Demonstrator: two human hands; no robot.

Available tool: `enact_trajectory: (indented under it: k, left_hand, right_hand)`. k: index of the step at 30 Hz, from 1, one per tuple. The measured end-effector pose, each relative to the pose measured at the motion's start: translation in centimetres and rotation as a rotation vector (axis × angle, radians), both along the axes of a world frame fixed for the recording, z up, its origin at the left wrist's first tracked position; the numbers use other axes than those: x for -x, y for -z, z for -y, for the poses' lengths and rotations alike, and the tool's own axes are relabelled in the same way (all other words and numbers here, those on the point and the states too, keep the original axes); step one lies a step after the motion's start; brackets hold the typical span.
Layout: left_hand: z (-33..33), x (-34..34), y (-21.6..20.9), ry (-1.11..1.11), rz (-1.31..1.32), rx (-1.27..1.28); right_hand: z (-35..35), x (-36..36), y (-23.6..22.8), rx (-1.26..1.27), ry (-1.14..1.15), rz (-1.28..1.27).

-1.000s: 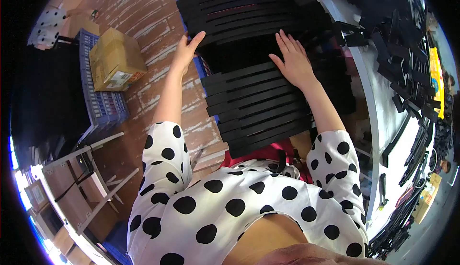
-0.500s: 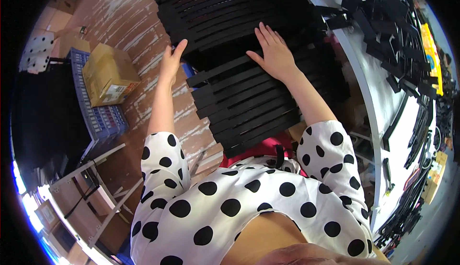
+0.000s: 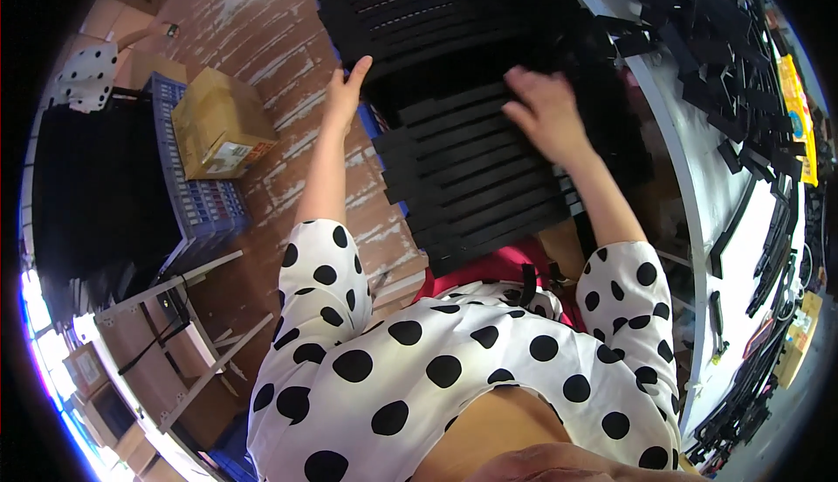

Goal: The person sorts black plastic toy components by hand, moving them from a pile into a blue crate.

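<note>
Black strips (image 3: pixel 480 177) below right hand (image 3: pixel 552 117), left hand (image 3: pixel 343 96) alongside

Black-strip rows, two: near row (image 3: pixel 480 177) (landmark); far row (image 3: pixel 419 11) beyond it. Bare hands, two: left hand (image 3: pixel 344 96) beside landmark's far left corner; right hand (image 3: pixel 552 117) over its far right part. Left of landmark: taped carton (image 3: pixel 220 124), one; blue crate (image 3: pixel 205 207), one. Right of landmark: white worktop (image 3: pixel 694 164), one; yellow package (image 3: pixel 796 124), one; loose black strips (image 3: pixel 720 54), many, overlapping, uncountable.
</note>
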State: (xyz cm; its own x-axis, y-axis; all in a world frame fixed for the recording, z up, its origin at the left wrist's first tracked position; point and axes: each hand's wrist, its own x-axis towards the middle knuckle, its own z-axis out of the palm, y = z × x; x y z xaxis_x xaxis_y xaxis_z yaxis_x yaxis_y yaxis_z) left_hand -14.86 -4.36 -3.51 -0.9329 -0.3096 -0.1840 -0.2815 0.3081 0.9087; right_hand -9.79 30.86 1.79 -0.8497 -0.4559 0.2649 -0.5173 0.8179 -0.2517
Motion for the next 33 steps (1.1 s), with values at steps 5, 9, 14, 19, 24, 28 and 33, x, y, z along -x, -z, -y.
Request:
enact_trajectory:
  k: [5, 9, 14, 19, 24, 28, 33]
  left_hand:
    - [-1.2, -0.7, -0.5, 0.012, 0.034, -0.048]
    - [-0.4, -1.9, 2.3, -0.056, 0.105, 0.167]
    - [-1.6, -3.2, 0.4, -0.046, 0.248, 0.298]
    - [-1.0, -0.8, 0.4, 0.244, 0.328, 0.011]
    - [-0.7, -3.7, -0.6, 0.132, 0.358, 0.375]
    - [-1.9, -8.3, 2.0, 0.019, 0.142, -0.410]
    - [-3.7, -10.5, 1.3, 0.169, -0.043, -0.595]
  right_hand:
    - [-11.4, 9.9, 1.5, 0.013, 0.885, 0.146]
    - [-16.0, 12.1, 3.1, -0.044, 0.440, -0.321]
    - [-12.8, 10.0, -0.9, 0.072, 0.581, 0.046]
    - [-17.0, 11.5, 1.1, -0.057, 0.757, 0.423]
    - [-14.8, 12.6, 3.4, -0.332, 0.831, 0.526]
    - [-21.5, 13.4, 8.2, -0.250, 0.585, 0.287]
    - [-18.7, 12.5, 6.0, -0.212, 0.646, 0.251]
